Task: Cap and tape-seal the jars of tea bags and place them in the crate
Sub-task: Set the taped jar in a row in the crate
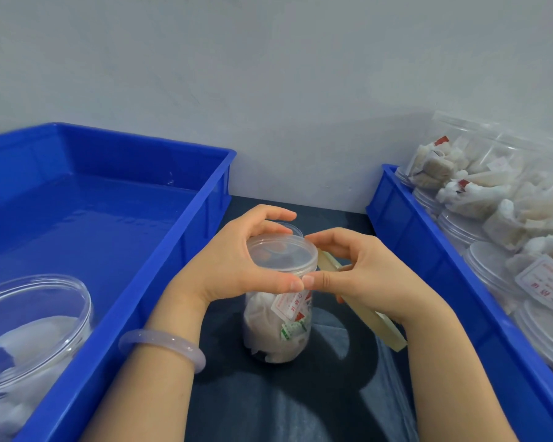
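Jar: a clear plastic jar (pixel 278 327) of tea bags stands upright on the dark tabletop (pixel 268 403), between the two crates.
Lid: a clear lid (pixel 281 250) sits on top of the jar.
Left hand: the left hand (pixel 233 263) wraps the lid from the left, its grip clamped on the rim with the fingers over the far edge and the thumb at the front.
Right hand: the right hand (pixel 361 275) meets it from the right, its grip closed on the lid's rim, thumb tip touching the left thumb.
Tape roll: a tan tape roll (pixel 377 320) shows edge-on under the right hand; how it is held is hidden.
Left crate: the blue left crate (pixel 186 244) holds a second jar (pixel 35 320) in its near corner.
Right crate: the blue right crate (pixel 428 260) holds lidded jars (pixel 489 266) with clear bags of tea bags (pixel 479 186) piled over them.
Wrist: a pale bracelet (pixel 163 346) circles the left wrist.
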Tool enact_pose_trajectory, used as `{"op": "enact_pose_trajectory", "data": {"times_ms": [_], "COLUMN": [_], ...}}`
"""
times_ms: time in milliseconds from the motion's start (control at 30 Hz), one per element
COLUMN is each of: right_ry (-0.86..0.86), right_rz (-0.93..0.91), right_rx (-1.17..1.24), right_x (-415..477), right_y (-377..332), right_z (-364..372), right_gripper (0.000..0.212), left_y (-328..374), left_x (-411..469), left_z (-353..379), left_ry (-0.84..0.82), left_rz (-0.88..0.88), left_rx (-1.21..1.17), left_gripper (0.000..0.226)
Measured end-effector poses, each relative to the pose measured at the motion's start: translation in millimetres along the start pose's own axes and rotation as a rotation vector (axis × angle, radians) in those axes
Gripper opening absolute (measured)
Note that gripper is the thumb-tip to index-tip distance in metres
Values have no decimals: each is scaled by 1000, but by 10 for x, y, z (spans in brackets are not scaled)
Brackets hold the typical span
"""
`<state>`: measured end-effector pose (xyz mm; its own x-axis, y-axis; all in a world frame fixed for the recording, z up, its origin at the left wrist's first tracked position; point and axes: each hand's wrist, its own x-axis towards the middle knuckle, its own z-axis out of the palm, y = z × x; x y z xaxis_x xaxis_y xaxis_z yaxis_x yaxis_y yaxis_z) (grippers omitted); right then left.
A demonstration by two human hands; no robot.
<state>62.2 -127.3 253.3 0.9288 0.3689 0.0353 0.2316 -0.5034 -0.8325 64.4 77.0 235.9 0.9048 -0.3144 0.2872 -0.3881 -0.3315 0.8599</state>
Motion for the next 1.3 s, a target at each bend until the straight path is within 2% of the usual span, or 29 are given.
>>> {"op": "enact_pose_trajectory", "data": {"times_ms": [133, 300, 500, 567, 667, 800, 1000, 1300], "right_ry": [-63, 0, -181, -172, -105, -94, -79, -144], "right_rz": [32, 13, 1, -12, -21, -33, 38, 68], "right_rx": [22, -107, -38, -62, -95, -177, -155, 37], "right_x": [-14, 18, -55, -70, -54, -48, -23, -30], "right_y": [41, 53, 29, 14, -27, -48, -11, 68], "right_z": [-17, -23, -86, -90, -62, -49, -37, -27], "right_gripper": [60, 59, 53, 51, 52, 56, 57, 70], "left_y": [71, 160, 227, 262, 339, 440, 440, 426], "left_x": [1, 25, -12, -23, -5, 31, 27, 6], "left_z": [-4, 10, -9, -17, 53, 266, 210, 170], "left_ry": [-87, -105, -148, -189, -231, -178, -182, -165], "left_rz": [-23, -81, -94, -110, -165, -157, -189, -183], "left_rx": [131, 322, 327, 351, 495, 774, 674, 613], "left_gripper": [90, 106, 90, 91, 91, 73, 79, 69]}}
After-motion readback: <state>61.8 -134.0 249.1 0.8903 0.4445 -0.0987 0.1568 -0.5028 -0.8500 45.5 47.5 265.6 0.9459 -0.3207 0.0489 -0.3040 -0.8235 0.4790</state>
